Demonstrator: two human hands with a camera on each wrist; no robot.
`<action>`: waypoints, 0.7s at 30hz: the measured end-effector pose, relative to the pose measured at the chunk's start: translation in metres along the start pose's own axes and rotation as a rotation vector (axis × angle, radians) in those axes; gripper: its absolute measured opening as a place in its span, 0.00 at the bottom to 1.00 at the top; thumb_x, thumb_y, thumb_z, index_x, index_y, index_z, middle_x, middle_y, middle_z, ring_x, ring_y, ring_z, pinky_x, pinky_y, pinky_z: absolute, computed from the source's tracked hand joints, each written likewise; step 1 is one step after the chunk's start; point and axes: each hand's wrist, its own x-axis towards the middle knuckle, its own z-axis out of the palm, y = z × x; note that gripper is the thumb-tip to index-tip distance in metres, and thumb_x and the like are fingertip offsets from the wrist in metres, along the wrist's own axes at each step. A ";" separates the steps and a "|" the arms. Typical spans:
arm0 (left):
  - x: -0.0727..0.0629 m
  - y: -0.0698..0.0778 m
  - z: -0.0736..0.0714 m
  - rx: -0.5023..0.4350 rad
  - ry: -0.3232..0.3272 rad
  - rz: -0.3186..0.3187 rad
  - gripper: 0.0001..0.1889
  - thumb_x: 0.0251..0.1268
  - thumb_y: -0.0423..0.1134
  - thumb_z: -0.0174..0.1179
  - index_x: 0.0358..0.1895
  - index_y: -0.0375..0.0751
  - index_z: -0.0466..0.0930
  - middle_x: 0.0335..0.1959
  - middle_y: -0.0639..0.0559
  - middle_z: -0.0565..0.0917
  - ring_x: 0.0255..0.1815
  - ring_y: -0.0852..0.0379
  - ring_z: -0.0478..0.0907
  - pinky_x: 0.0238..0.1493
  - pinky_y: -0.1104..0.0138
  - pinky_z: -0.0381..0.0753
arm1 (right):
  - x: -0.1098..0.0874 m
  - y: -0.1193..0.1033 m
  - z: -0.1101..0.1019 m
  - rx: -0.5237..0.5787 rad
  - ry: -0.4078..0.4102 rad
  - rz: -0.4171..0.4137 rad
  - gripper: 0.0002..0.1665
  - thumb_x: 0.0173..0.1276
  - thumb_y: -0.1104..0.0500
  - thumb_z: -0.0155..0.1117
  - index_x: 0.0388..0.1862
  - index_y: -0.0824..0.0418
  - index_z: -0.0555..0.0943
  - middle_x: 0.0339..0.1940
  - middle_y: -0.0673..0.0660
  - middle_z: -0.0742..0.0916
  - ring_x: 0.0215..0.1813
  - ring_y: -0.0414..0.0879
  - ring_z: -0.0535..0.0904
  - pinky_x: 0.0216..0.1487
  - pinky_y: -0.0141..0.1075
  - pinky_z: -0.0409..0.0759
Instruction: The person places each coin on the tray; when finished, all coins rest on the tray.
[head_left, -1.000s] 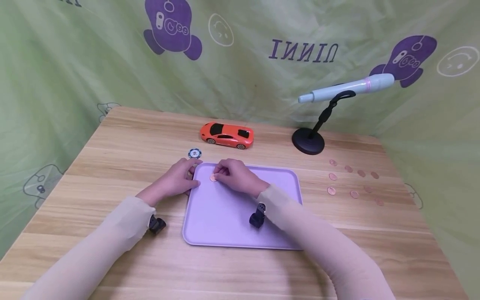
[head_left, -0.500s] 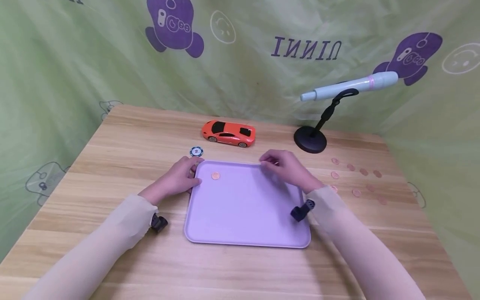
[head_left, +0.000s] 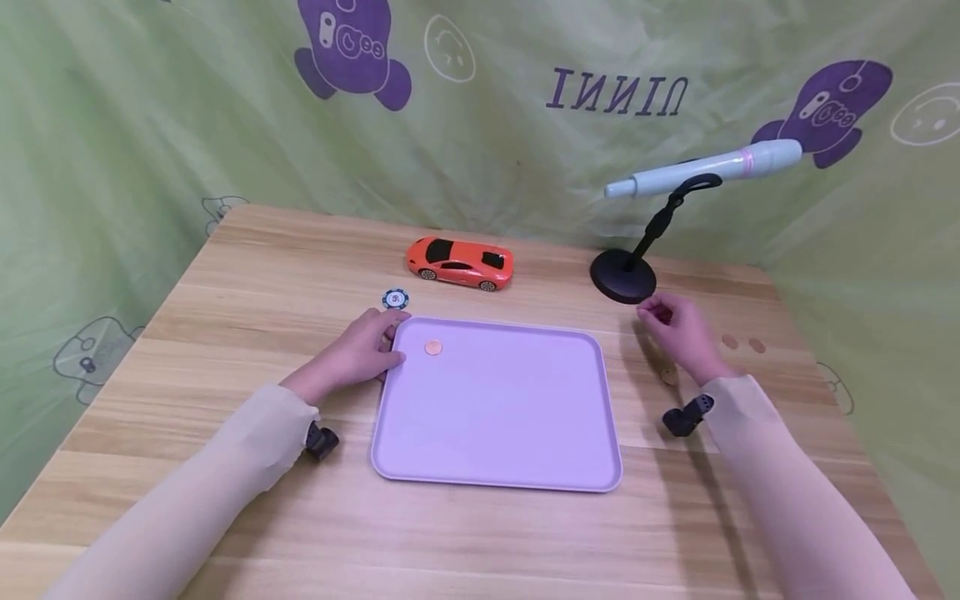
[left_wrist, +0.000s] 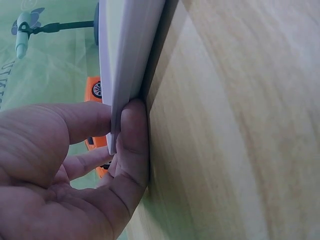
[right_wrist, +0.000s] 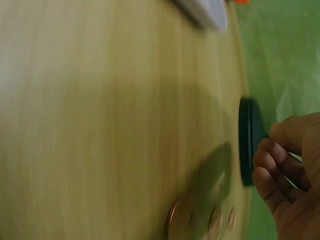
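Observation:
My left hand (head_left: pixel 360 352) grips the upper left corner of a lilac tray (head_left: pixel 495 408); in the left wrist view the thumb lies on the rim and a finger reaches under it. One copper coin (head_left: pixel 433 347) lies flat on the tray near that corner. My right hand (head_left: pixel 682 333) is over the right part of the table, its fingers loosely bent and holding nothing. Beneath and beside it are several more copper coins (head_left: pixel 730 342), some covered by the hand and sleeve in the head view. The right wrist view shows coins (right_wrist: pixel 215 222) at its lower edge.
Behind the tray an orange toy car (head_left: pixel 460 263) and a blue-and-white poker chip (head_left: pixel 395 299) sit on the wooden table (head_left: pixel 300 517). A pale blue microphone (head_left: pixel 705 171) rests on a black stand (head_left: pixel 624 276) just beyond my right hand. A green curtain hangs behind.
My right hand has let go of the coin on the tray and moved right, off the tray to the coins beside the stand. The left hand keeps its grip on the tray corner.

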 end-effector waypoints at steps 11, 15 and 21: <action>-0.002 0.001 -0.001 0.022 0.010 -0.003 0.33 0.73 0.28 0.60 0.78 0.30 0.61 0.58 0.30 0.70 0.35 0.53 0.78 0.31 0.66 0.87 | -0.003 0.042 -0.008 -0.069 0.019 0.166 0.21 0.81 0.60 0.56 0.62 0.76 0.77 0.55 0.75 0.82 0.53 0.65 0.80 0.55 0.51 0.77; -0.001 0.002 0.001 0.007 0.001 -0.009 0.33 0.73 0.28 0.60 0.79 0.30 0.60 0.57 0.30 0.69 0.36 0.52 0.79 0.32 0.66 0.88 | -0.003 0.046 -0.010 -0.126 -0.006 0.155 0.20 0.81 0.61 0.56 0.62 0.75 0.78 0.54 0.74 0.83 0.53 0.65 0.78 0.57 0.56 0.77; 0.000 0.001 0.001 0.015 0.004 -0.017 0.33 0.74 0.28 0.60 0.79 0.31 0.60 0.58 0.31 0.70 0.37 0.52 0.79 0.33 0.66 0.87 | -0.001 0.042 -0.012 -0.127 -0.045 0.185 0.22 0.82 0.63 0.54 0.68 0.73 0.75 0.58 0.75 0.82 0.52 0.64 0.80 0.61 0.58 0.76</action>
